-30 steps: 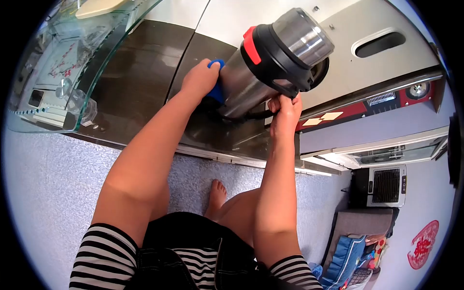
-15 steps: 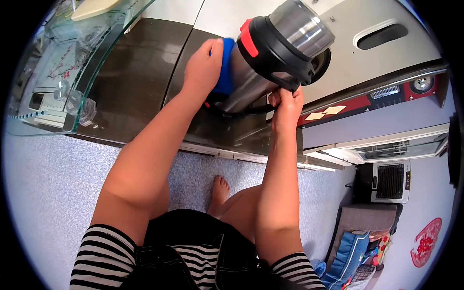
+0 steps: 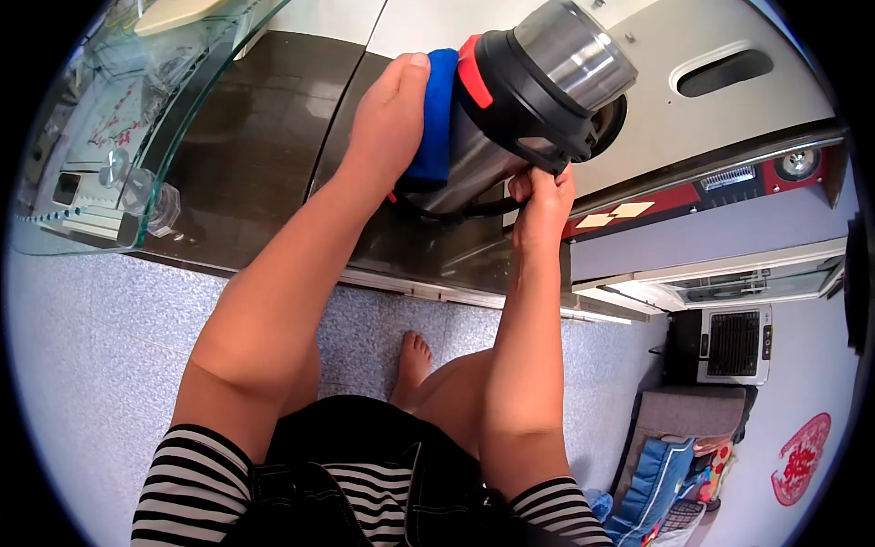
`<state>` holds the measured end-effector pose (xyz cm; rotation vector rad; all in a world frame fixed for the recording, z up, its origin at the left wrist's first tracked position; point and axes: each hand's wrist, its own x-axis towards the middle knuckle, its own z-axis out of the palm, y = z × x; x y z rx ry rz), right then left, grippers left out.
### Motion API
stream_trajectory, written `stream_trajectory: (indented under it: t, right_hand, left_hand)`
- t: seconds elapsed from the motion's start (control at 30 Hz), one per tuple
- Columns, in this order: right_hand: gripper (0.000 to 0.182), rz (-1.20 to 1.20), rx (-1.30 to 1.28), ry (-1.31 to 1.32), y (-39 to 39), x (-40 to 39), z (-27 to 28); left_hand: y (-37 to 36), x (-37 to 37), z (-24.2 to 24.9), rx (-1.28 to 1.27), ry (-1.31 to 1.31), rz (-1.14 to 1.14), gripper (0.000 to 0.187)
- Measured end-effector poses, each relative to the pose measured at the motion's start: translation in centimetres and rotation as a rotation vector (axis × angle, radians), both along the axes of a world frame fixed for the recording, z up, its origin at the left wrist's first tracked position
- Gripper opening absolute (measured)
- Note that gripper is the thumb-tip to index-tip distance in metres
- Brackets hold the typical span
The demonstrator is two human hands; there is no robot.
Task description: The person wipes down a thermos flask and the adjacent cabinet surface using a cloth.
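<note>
Against the steel body of the flask (image 3: 483,150), the left hand (image 3: 387,114) lies flat and presses a blue cloth (image 3: 433,114) onto the metal just below the red band of the black collar, its fingers spread over the cloth rather than curled round it. At the other side the right hand (image 3: 540,205) is clenched on the black handle (image 3: 547,159) where it drops from the collar, and it appears to carry much of the flask's weight, since the flask leans toward the person with its base near the dark counter (image 3: 255,137) (whether the base quite touches is hidden behind the left wrist).

To wipe well from here, the cloth should be kept flat and moved in long strokes along the barrel, with the handle grip staying firm so the flask does not roll or slide. Turning the flask a little by the handle between strokes would bring the unwiped side under the cloth. The seam under the red band probably needs a cloth edge pushed into it.

Beyond the flask lies a pale metal panel with an oval slot (image 3: 725,73). Off to the left, a curved glass shelf (image 3: 137,137) overhangs the counter, well apart from both hands.
</note>
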<state>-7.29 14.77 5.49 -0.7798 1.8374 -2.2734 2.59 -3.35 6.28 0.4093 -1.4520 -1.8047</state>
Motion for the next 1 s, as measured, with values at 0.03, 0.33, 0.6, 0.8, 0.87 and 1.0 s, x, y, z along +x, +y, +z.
stream_trajectory:
  t: [0.03, 0.33, 0.6, 0.8, 0.87, 1.0]
  right_hand:
    - [0.006, 0.000, 0.001, 0.000, 0.0, -0.1, 0.0]
    - [0.006, -0.005, -0.011, 0.014, -0.1, 0.1, 0.0]
    - [0.002, -0.032, 0.012, 0.012, -0.1, 0.4, -0.1]
    - [0.004, -0.198, 0.076, 0.011, -1.4, 2.8, 0.3]
    - [0.012, -0.220, 0.144, 0.014, -1.6, 4.1, 0.3]
    - [0.030, -0.250, 0.312, 0.186, -2.6, 6.6, 0.1]
  left_hand:
    - [0.2, -0.2, -0.2, 0.001, 0.000, 0.000, 0.043]
    - [-1.6, -2.4, -6.6, -0.385, -0.665, 0.141, 0.049]
    - [-0.5, -0.9, -2.9, -0.266, -0.434, 0.141, 0.047]
    - [2.0, -0.5, -0.5, -0.202, -0.022, 0.354, 0.037]
    - [1.9, -0.2, 0.0, -0.222, 0.025, 0.382, 0.036]
    - [2.4, 0.7, 1.2, -0.424, 0.214, 0.498, 0.033]
